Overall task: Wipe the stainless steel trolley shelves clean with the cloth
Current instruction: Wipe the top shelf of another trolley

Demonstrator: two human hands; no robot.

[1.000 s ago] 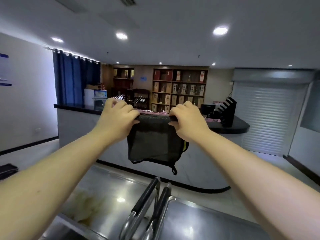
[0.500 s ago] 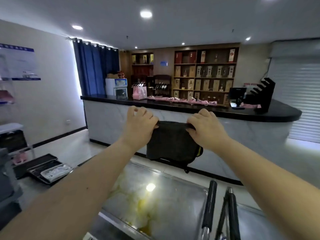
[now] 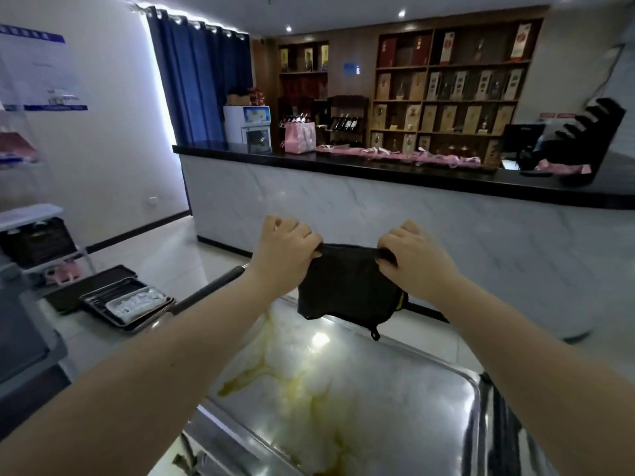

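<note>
Preparatory step: left hand [image 3: 281, 255] and right hand [image 3: 415, 259], fingers pinching the dark cloth's [image 3: 347, 286] top corners, hold it above the trolley shelf's [image 3: 395, 389] yellow-stained far end; next, lower and wipe.

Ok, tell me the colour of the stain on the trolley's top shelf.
Yellowish-brown stain, streaked across the steel shelf; seen in the head view.
</note>
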